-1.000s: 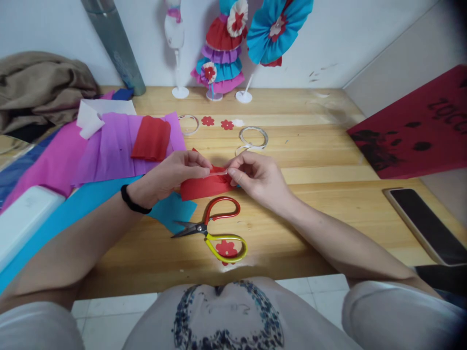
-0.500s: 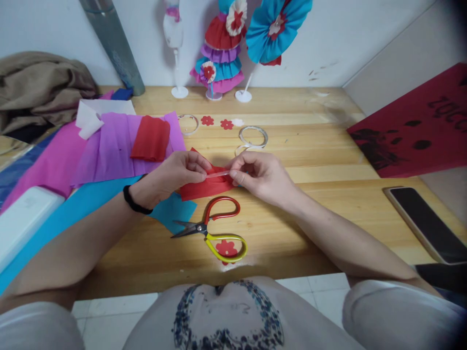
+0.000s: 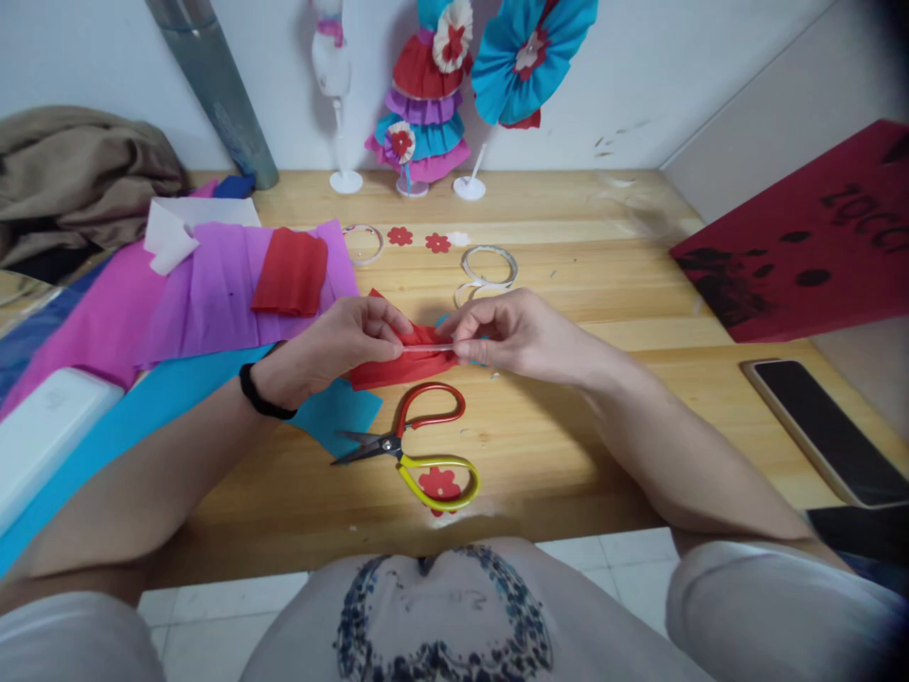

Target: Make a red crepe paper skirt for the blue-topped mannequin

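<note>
**Pale strip pinched at both ends over red paper**

One thin pale strip, near mid-tabletop, held straight between two hands. Left hand: fingers pinching one end. Right hand: thumb and forefinger gripping the other. One red crepe sheet lies below; can't tell if strip and sheet touch, or whether the strip is tape or backing.

Step in hand, my read: handling the strip over the sheet. Next move calls for even tension and a firm pinch each end, so it doesn't twist.

Counts, outward: one pair of scissors, nearer the body, blades parted; at least one red flower under its yellow handle. Blue paper under a blade. Beyond the hands: two tape rings, two red flower cutouts, one white cutout. Left: one folded red piece on purple paper. Back: three decorated stands. Right: one phone.
</note>
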`<state>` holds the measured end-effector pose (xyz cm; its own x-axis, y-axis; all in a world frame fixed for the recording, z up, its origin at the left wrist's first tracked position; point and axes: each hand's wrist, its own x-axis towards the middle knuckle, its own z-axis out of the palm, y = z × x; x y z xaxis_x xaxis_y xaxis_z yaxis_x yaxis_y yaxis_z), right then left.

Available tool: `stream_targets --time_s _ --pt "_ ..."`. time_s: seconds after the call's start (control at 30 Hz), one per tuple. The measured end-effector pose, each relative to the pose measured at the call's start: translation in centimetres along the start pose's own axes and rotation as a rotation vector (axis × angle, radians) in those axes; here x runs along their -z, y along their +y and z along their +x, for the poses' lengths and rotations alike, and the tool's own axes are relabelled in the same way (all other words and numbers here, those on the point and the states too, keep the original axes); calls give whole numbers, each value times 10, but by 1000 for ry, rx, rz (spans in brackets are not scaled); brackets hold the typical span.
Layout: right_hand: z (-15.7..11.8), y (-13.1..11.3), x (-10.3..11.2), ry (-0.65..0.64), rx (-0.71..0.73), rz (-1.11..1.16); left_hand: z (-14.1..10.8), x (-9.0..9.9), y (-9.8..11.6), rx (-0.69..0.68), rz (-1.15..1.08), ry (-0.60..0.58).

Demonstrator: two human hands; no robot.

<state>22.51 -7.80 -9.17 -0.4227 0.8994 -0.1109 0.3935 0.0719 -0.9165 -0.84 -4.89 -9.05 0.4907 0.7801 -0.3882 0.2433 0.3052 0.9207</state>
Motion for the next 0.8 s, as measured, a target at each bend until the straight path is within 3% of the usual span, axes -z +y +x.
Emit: stream_targets --time_s 0.33,0.6,0.8 --pt "3 2 4 -48 -109 27 1 -1 0 -16 -11 10" --pt "3 -4 10 35 -4 -344 1 -2 0 -31 -15 4" --pt "1 -5 13 -22 -33 -143 1 -3 -1 -13 -2 -13"
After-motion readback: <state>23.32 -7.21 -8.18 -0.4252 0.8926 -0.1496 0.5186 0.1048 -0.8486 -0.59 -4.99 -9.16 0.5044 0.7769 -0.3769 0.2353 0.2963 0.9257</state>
